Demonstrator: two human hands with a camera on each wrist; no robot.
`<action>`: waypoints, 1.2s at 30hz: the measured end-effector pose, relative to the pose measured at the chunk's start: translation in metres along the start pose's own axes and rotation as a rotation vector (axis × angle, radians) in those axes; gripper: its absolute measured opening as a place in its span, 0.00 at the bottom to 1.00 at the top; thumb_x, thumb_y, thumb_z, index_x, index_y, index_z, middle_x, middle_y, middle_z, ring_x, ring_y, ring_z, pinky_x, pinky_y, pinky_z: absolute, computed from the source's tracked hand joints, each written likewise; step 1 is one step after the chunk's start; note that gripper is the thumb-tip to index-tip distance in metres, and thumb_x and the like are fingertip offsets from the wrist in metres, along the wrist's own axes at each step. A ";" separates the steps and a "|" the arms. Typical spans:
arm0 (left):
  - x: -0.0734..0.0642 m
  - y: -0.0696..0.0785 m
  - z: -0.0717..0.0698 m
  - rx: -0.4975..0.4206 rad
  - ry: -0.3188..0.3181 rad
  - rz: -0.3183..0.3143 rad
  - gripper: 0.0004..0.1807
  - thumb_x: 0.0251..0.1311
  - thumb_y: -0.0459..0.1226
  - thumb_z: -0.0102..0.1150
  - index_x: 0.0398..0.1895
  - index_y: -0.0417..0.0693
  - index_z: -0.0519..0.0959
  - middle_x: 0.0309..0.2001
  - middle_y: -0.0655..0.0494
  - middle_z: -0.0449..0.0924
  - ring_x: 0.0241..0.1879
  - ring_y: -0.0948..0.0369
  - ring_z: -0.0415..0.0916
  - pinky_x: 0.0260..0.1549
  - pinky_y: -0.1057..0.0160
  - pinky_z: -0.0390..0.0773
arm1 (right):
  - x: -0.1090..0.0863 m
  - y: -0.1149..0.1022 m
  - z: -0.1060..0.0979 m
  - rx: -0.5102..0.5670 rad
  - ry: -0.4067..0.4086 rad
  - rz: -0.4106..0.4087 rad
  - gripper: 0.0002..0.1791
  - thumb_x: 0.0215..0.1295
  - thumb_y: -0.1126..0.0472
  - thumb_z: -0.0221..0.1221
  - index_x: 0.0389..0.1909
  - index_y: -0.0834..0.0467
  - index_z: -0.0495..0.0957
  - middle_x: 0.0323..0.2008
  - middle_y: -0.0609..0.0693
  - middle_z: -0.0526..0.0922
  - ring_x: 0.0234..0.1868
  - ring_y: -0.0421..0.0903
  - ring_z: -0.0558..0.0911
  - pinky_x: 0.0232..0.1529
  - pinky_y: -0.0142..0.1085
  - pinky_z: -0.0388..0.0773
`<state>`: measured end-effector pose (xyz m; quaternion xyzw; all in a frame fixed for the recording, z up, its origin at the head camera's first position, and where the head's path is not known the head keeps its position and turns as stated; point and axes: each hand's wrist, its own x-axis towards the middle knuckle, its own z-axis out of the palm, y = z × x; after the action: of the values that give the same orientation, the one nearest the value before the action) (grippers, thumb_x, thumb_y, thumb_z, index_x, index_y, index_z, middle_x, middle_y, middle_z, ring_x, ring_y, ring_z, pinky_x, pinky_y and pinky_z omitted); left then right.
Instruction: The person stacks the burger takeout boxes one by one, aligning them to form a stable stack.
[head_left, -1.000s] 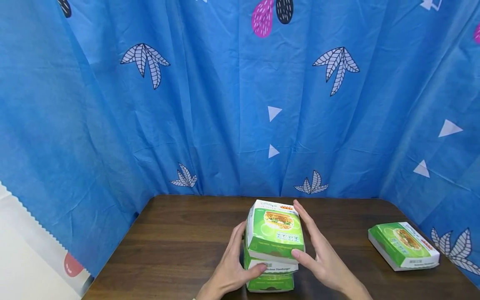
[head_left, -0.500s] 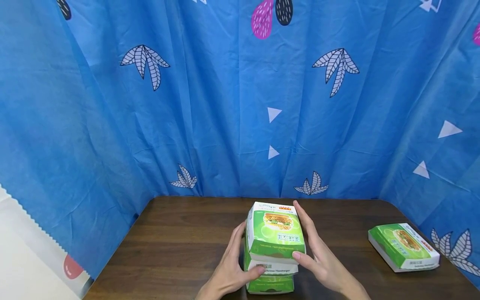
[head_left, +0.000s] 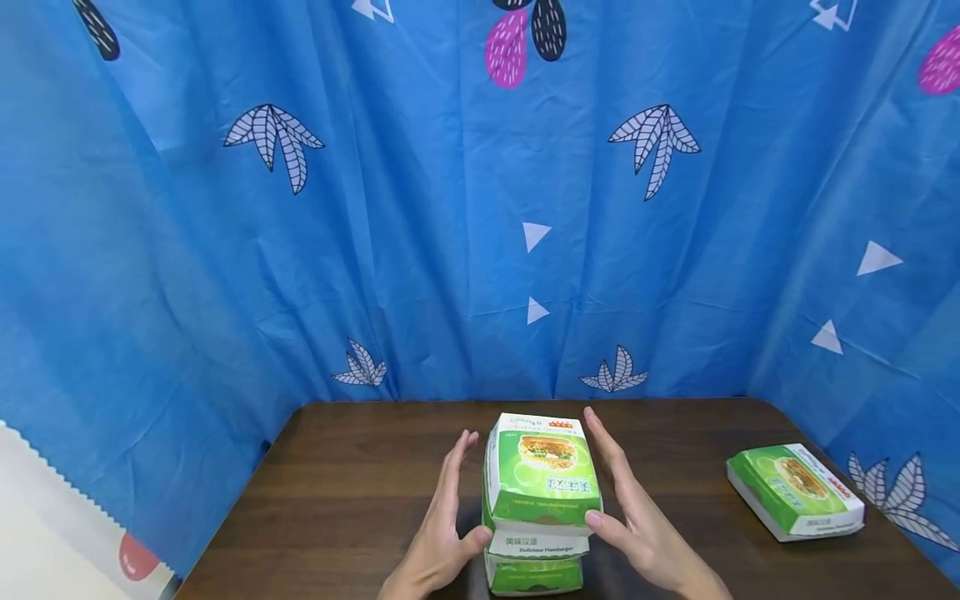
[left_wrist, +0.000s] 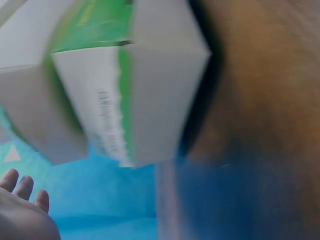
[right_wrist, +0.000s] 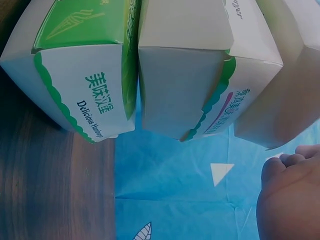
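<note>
Three green-and-white paper hamburger boxes stand stacked at the table's front. The top box (head_left: 546, 479) bears a burger picture and sits slightly askew over the middle box (head_left: 536, 543), with the bottom box (head_left: 534, 575) beneath. My left hand (head_left: 438, 529) is off the stack's left side, fingers straight and spread, a gap between them and the top box. On the right side my right hand (head_left: 637, 521) has straight fingers alongside the top box and its thumb tip at the front right corner. In the right wrist view, the right hand (right_wrist: 290, 195) appears beside the white box walls.
Another hamburger box (head_left: 797, 492) lies on the right part of the dark wooden table (head_left: 360, 492). A blue patterned curtain (head_left: 420, 208) hangs behind and along both sides. A white cloth edge (head_left: 52, 517) shows at the lower left.
My left hand has let go of the stack and moved left, its fingers opening. The right hand's fingers have eased slightly away from the top box. The head view has shifted a little.
</note>
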<state>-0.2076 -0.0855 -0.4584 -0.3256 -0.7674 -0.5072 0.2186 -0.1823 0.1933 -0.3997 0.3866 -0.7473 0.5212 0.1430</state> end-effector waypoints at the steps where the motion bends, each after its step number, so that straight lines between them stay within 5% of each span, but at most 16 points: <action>1: 0.001 0.002 -0.002 0.001 0.008 0.010 0.51 0.71 0.67 0.43 0.85 0.49 0.43 0.80 0.51 0.54 0.78 0.59 0.53 0.73 0.53 0.60 | 0.000 0.000 0.000 0.003 0.002 -0.003 0.50 0.64 0.73 0.51 0.83 0.60 0.35 0.84 0.58 0.35 0.83 0.44 0.39 0.70 0.18 0.43; 6: 0.010 0.015 -0.011 -0.004 0.017 0.010 0.48 0.72 0.64 0.46 0.85 0.51 0.44 0.81 0.54 0.53 0.79 0.58 0.53 0.74 0.56 0.59 | 0.000 -0.001 -0.001 0.016 0.015 0.003 0.50 0.64 0.72 0.50 0.83 0.59 0.36 0.84 0.58 0.36 0.83 0.45 0.39 0.69 0.18 0.43; 18: 0.024 0.034 -0.022 0.007 -0.050 -0.159 0.51 0.60 0.50 0.63 0.84 0.66 0.47 0.80 0.64 0.55 0.78 0.54 0.56 0.66 0.30 0.63 | 0.001 -0.001 -0.006 -0.001 0.029 -0.061 0.50 0.63 0.74 0.51 0.82 0.64 0.37 0.83 0.61 0.37 0.84 0.43 0.39 0.74 0.20 0.43; 26: 0.033 0.036 -0.021 -0.004 -0.064 -0.143 0.52 0.58 0.49 0.65 0.84 0.66 0.48 0.80 0.63 0.55 0.77 0.52 0.57 0.64 0.27 0.62 | 0.001 -0.001 -0.009 -0.017 0.077 -0.073 0.48 0.62 0.75 0.51 0.82 0.66 0.39 0.83 0.63 0.40 0.83 0.44 0.43 0.75 0.22 0.46; 36: 0.045 0.053 -0.026 -0.066 -0.129 -0.205 0.52 0.58 0.48 0.69 0.82 0.71 0.50 0.81 0.66 0.52 0.80 0.53 0.51 0.68 0.28 0.57 | -0.002 -0.002 -0.020 -0.130 0.176 0.105 0.43 0.71 0.73 0.50 0.83 0.52 0.48 0.83 0.53 0.48 0.81 0.36 0.49 0.73 0.20 0.51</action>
<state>-0.2006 -0.0821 -0.3850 -0.2842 -0.7922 -0.5298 0.1051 -0.1834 0.2116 -0.3907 0.2897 -0.7831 0.5104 0.2055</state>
